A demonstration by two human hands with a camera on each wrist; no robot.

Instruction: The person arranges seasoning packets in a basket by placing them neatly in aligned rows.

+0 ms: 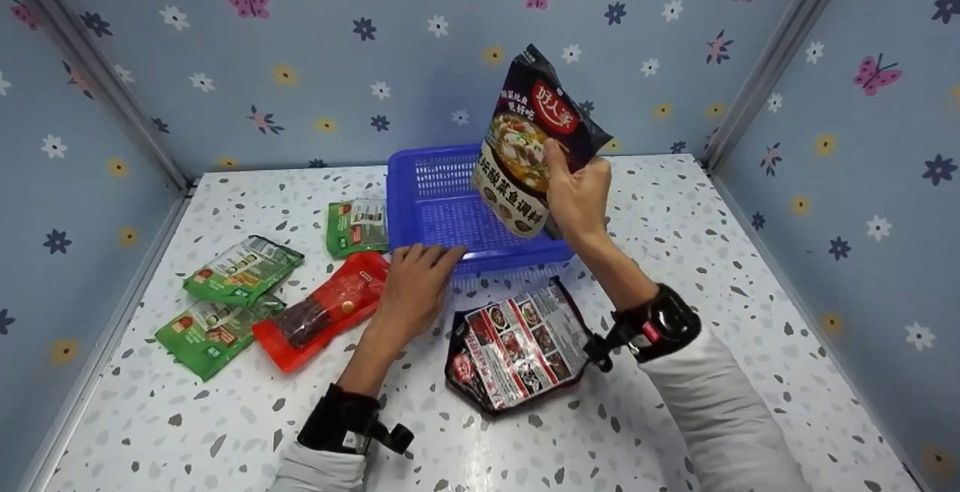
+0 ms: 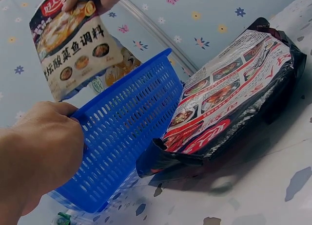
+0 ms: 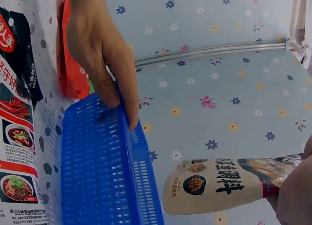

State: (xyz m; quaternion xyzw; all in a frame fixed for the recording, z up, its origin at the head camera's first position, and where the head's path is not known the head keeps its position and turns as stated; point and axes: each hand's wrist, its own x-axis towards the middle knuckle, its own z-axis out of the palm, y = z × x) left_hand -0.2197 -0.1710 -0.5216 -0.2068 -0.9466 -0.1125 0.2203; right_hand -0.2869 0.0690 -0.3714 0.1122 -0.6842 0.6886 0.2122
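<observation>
A blue plastic basket (image 1: 427,263) stands at the back of the table. My left hand (image 1: 416,286) grips its near rim, thumb on one side and fingers on the other, as the right wrist view shows. Above the basket's right part, my right hand (image 1: 581,196) holds a seasoning packet (image 1: 517,154) by its upper right side. That packet is dark purple and cream, with a picture of a bowl of food, and it tilts. Behind it, part of a yellowish-brown package (image 2: 123,69) shows at the basket in the left wrist view; the rest is hidden.
A large black-edged packet (image 1: 525,349) lies in front of the basket. To the left are a red packet (image 1: 326,312) and several green packets, among them one nearest the basket (image 1: 356,228) and another (image 1: 244,271) overlapping its neighbour. Patterned walls (image 1: 420,49) enclose the table.
</observation>
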